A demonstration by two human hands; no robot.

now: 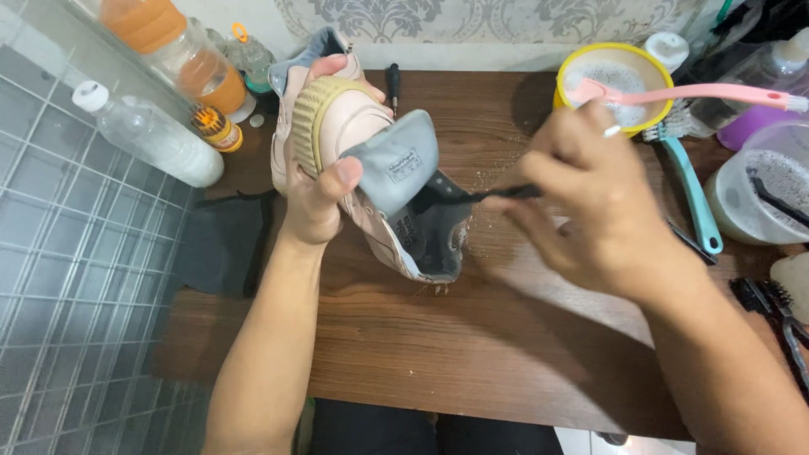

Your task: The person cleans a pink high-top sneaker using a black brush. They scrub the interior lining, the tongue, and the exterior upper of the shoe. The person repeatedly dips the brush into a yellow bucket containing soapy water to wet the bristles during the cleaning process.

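While the left hand point(316, 190) grips a pink shoe point(362, 126) above the counter point(472, 337), thumb pinning its grey tongue point(392, 164), right-hand fingers point(581, 181) pinch a black brush point(472, 196) inside it.

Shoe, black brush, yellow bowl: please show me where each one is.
shoe point(354, 118), head view, on its pink toe.
black brush point(497, 194), head view, on its thin handle.
yellow bowl point(566, 72), head view, on its left rim.

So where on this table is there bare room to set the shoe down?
Bare wood lies along the near table edge, between the two forearms and below the shoe. The right side is crowded: yellow bowl, teal brush, black brushes. Bottles fill the far left.
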